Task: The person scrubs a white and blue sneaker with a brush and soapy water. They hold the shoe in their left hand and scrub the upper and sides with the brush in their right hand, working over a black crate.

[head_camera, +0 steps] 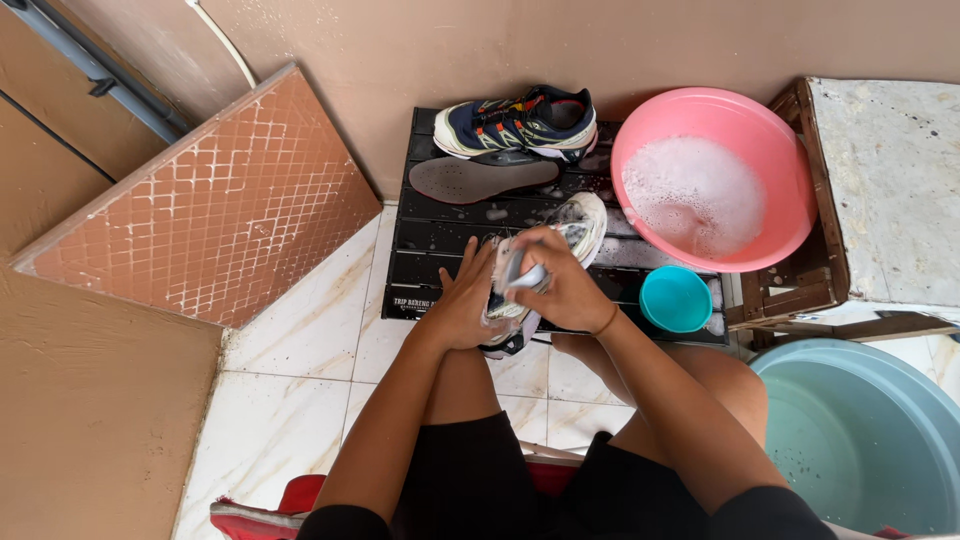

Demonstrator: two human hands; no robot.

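Note:
A soapy white sneaker [574,225] lies on a black slatted mat [440,235] in front of my knees. My left hand [462,300] presses flat against the shoe's near side and steadies it. My right hand [560,283] is closed around a small brush [527,276] held on top of the shoe. A second sneaker [520,123], navy with white and orange, stands at the mat's far edge. A loose dark insole [480,178] lies just in front of it.
A pink basin [790,180] of foamy water stands right of the mat, with a small teal cup [676,298] before it. A large pale green tub [865,430] is at lower right. A wooden crate with stone slab [885,190] sits far right. A tile panel [215,210] leans left.

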